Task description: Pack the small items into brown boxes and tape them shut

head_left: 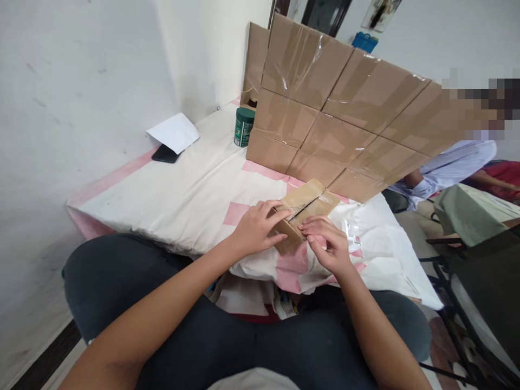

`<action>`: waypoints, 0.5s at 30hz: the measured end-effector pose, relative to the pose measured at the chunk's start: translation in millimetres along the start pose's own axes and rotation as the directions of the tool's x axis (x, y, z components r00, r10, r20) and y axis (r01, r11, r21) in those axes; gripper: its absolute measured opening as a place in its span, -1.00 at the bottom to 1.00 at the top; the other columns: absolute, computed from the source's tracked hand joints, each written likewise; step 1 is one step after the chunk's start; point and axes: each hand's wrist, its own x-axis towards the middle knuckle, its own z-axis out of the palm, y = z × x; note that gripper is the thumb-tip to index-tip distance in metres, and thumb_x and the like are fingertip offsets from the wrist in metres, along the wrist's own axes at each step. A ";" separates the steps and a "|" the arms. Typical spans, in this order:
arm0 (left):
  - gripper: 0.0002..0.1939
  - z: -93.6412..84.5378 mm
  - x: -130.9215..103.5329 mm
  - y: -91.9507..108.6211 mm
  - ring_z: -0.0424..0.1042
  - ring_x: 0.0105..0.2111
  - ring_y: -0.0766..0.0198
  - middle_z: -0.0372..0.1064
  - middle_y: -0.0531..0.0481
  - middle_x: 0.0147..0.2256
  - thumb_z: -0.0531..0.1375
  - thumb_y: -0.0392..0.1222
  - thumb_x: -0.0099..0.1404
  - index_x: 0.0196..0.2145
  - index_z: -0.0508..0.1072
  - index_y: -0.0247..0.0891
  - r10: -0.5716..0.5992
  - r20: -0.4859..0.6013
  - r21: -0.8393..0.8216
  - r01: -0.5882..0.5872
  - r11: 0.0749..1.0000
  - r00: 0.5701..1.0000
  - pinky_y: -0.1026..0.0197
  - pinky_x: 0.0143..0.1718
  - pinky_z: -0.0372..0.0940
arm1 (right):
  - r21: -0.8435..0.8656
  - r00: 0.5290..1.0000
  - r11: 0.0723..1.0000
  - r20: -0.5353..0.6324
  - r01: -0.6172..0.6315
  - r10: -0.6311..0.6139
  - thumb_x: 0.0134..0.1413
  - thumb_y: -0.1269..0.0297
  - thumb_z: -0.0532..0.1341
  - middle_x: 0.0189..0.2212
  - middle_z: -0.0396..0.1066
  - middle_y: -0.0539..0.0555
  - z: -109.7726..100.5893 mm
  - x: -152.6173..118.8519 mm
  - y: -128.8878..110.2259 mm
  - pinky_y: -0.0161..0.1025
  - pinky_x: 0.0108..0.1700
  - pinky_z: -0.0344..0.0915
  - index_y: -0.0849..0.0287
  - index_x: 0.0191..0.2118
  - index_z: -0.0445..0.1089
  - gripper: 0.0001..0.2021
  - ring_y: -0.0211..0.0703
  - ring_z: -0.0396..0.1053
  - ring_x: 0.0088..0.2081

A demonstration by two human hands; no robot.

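The small carton (303, 214) lay at the desk's (195, 189) near edge, seam running away rightward; the left hand (255, 227) clasped its near-left corner; the right hand (331, 244) pinched the near-right edge, equally close.

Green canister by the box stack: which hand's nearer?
Left. The left hand rests on the small cardboard box, below the green canister; the right hand sits farther right on the box's near edge.
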 end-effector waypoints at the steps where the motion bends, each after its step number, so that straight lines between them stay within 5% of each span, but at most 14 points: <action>1: -0.42 0.1 0.0 0.0 0.34 0.14 -0.11 0.23 -0.24 0.19 0.24 0.10 0.33 0.24 0.32 -0.10 0.003 -0.004 -0.001 -0.003 1.000 1.000 -0.19 0.10 0.37 | 0.007 1.000 1.000 -0.013 0.001 -0.001 0.22 0.38 0.24 -0.30 0.58 0.11 0.2 -0.6 0.4 0.10 -0.11 0.44 0.02 -0.20 0.52 -0.87 0.07 0.51 -0.18; 4: -0.43 0.4 -0.2 -0.3 0.34 0.13 -0.11 0.23 -0.26 0.18 0.24 0.10 0.34 0.23 0.34 -0.15 0.010 -0.017 0.007 -0.010 1.000 1.000 -0.18 0.10 0.38 | -0.004 0.999 1.000 -0.032 -0.005 0.005 0.24 0.36 0.22 -0.31 0.54 0.12 1.0 -0.9 0.2 0.09 -0.10 0.43 0.02 -0.15 0.51 -0.85 0.08 0.49 -0.16; 9: -0.44 -0.2 -0.6 -1.3 0.33 0.13 -0.10 0.23 -0.25 0.19 0.21 0.12 0.36 0.22 0.35 -0.14 0.002 -0.023 -0.004 -0.002 1.000 1.000 -0.17 0.11 0.37 | -0.129 0.996 0.992 0.087 -0.003 0.014 0.26 0.29 0.23 0.00 0.55 0.14 6.4 1.7 -3.9 0.22 0.15 0.31 -0.02 0.07 0.45 -0.71 0.18 0.35 0.17; 15: -0.48 1.5 -2.0 -1.5 0.33 0.14 -0.09 0.23 -0.21 0.20 0.21 0.08 0.36 0.22 0.35 -0.09 0.016 0.008 0.011 -0.017 1.000 1.000 -0.16 0.11 0.36 | -0.195 0.997 0.981 0.075 0.000 0.015 0.28 0.31 0.20 -0.23 0.50 0.11 17.0 2.8 -3.8 0.09 -0.06 0.32 0.03 -0.03 0.43 -0.82 0.07 0.40 -0.10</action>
